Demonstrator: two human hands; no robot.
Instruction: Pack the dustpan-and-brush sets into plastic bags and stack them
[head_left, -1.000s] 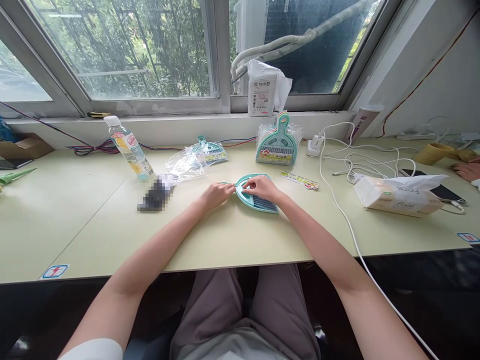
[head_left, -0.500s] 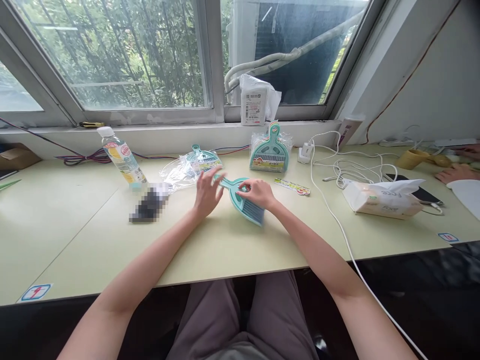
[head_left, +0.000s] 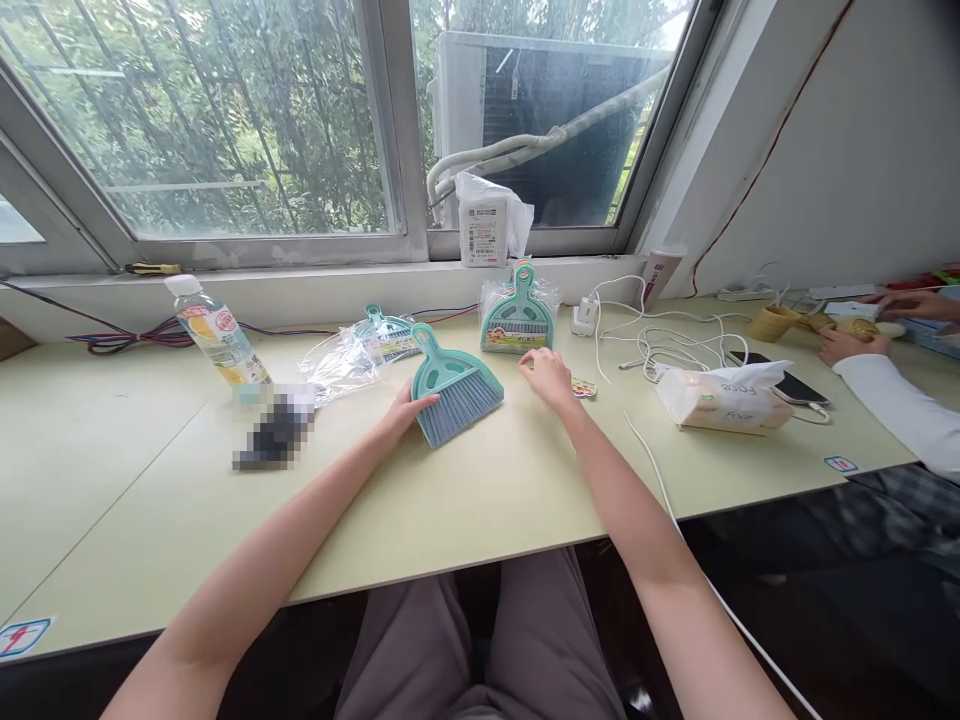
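Note:
A mint-green dustpan with its grey-bristled brush (head_left: 457, 400) nested in it is tilted up in my left hand (head_left: 401, 412). My left thumb lies over its left edge and the fingers are behind it, mostly hidden. My right hand (head_left: 547, 378) is apart from the set, off to its right, with fingers loosely curled and nothing visible between them. Beneath and beside that hand, a printed label strip (head_left: 583, 388) is partly covered. Behind stand wrapped dustpan-and-brush sets (head_left: 519, 318), and another wrapped set (head_left: 388, 335) lies on clear plastic.
A bottle (head_left: 219, 335) and a blurred dark object (head_left: 274, 432) are at left. A tissue pack (head_left: 724, 402), a charger (head_left: 585, 316) and white cables are at right. Another person's hands (head_left: 851, 345) work at the far right. A white box (head_left: 484, 232) stands on the sill.
The dustpan and brush set has been raised and turned handle-up, passing from my right hand's hold into my left. My right hand has let go and moved right, over the label strip.

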